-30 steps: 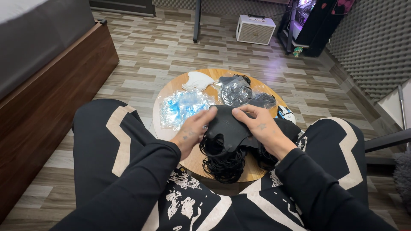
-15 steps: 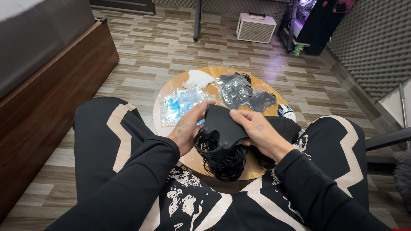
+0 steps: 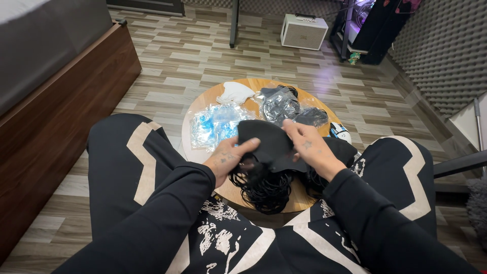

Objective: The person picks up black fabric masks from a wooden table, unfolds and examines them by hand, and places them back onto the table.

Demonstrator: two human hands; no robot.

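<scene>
Mask [image 3: 266,142], black cloth, held between both hands above the near edge of the round wooden table [image 3: 203,114]. Left hand [image 3: 227,160] pinches its left edge, thumb on top; right hand [image 3: 312,147] grips the right side, fingers curled over the cloth. Judged light, soft, limp and not fragile, it folds under little pressure. Best taken at the side edges or the ear loops. A tangle of black loops [image 3: 264,185] hangs beneath and may snag.
</scene>
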